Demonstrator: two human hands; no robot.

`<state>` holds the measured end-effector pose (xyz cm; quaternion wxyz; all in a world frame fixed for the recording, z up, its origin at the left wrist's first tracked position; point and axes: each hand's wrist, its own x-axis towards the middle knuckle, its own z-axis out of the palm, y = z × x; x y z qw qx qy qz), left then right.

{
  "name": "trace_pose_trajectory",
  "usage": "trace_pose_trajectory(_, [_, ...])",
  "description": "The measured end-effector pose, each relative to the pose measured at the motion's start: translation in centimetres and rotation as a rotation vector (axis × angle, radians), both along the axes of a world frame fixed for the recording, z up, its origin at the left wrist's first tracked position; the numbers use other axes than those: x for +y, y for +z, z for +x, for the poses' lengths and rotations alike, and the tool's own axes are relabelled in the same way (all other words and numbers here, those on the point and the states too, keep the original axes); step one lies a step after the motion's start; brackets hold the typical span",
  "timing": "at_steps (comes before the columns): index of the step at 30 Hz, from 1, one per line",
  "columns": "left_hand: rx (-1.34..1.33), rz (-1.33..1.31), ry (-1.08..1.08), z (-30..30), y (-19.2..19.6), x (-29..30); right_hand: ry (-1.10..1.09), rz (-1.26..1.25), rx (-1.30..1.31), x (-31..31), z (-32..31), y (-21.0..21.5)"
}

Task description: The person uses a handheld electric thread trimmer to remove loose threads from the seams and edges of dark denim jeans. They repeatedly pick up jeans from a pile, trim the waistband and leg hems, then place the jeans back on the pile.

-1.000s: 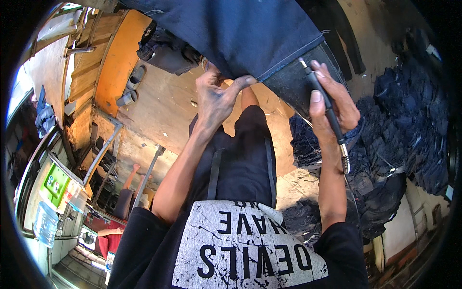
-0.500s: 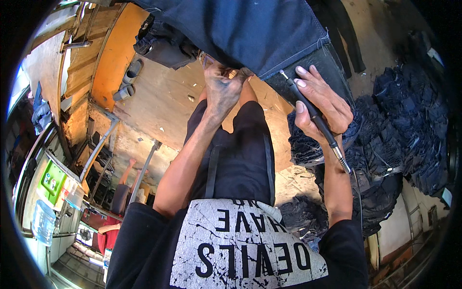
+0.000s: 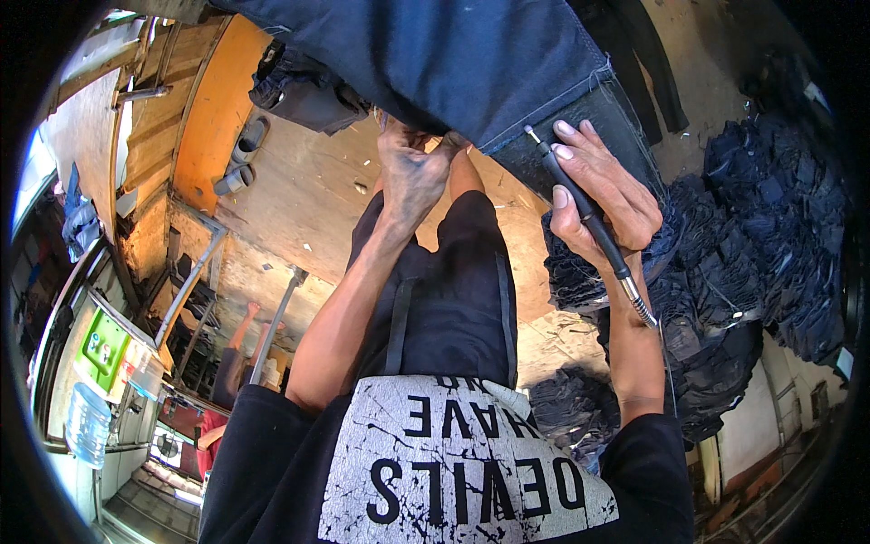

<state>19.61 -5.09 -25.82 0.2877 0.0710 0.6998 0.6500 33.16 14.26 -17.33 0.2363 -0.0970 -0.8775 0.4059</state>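
Both of your hands have climbed closer to the hanging dark blue denim garment (image 3: pixel 453 63) than half a second ago: your left hand (image 3: pixel 412 172), stained dark, now bunches its fingers closed on the fabric's lower edge, while your right hand (image 3: pixel 603 195) stays wrapped around a slim black pen-shaped rotary tool (image 3: pixel 584 213), tip touching the stitched hem. Behind your right forearm, heaps of folded dark denim (image 3: pixel 752 245) crowd the dusty floor (image 3: pixel 299 208), with grey sandals (image 3: pixel 240 154) by the orange wall
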Motion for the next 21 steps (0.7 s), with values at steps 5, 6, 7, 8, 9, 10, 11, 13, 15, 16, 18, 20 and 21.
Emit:
trace_pose_trajectory(5, [0.004, -0.049, -0.014, -0.06, 0.05, -0.08, -0.017, 0.006, 0.001, 0.08, 0.06, -0.07])
trace_pose_trajectory(6, [-0.013, -0.038, -0.013, -0.08, 0.08, -0.08, -0.021, 0.007, 0.003, 0.08, 0.06, -0.08])
trace_pose_trajectory(7, [-0.021, -0.022, -0.010, -0.09, 0.12, -0.07, -0.026, 0.008, 0.004, 0.10, 0.06, -0.10])
trace_pose_trajectory(8, [-0.027, -0.010, -0.007, -0.10, 0.15, -0.07, -0.030, 0.009, 0.008, 0.11, 0.05, -0.12])
trace_pose_trajectory(9, [-0.029, -0.005, -0.006, -0.11, 0.16, -0.06, -0.034, 0.011, 0.012, 0.14, 0.04, -0.16])
trace_pose_trajectory(10, [-0.029, -0.004, -0.005, -0.11, 0.17, -0.07, -0.039, 0.013, 0.015, 0.17, 0.06, -0.19])
trace_pose_trajectory(11, [-0.029, -0.002, -0.004, -0.11, 0.17, -0.09, -0.044, 0.011, 0.014, 0.19, 0.10, -0.21])
trace_pose_trajectory(13, [-0.019, -0.055, -0.035, -0.11, 0.16, -0.21, -0.054, 0.006, 0.004, 0.26, 0.21, -0.24])
trace_pose_trajectory(15, [-0.006, -0.047, -0.050, -0.10, 0.08, -0.31, -0.054, 0.003, -0.001, 0.34, 0.36, -0.25])
trace_pose_trajectory(16, [0.002, -0.012, -0.049, -0.08, 0.00, -0.33, -0.054, 0.002, -0.008, 0.37, 0.44, -0.26])
trace_pose_trajectory(18, [0.007, 0.032, -0.047, -0.05, -0.16, -0.34, -0.062, 0.000, 0.001, 0.35, 0.47, -0.37])
trace_pose_trajectory(20, [0.001, 0.051, -0.043, -0.01, -0.32, -0.33, -0.071, 0.000, 0.008, 0.36, 0.45, -0.46])
trace_pose_trajectory(21, [-0.002, 0.056, -0.037, 0.01, -0.39, -0.30, -0.075, 0.000, 0.011, 0.39, 0.44, -0.49])
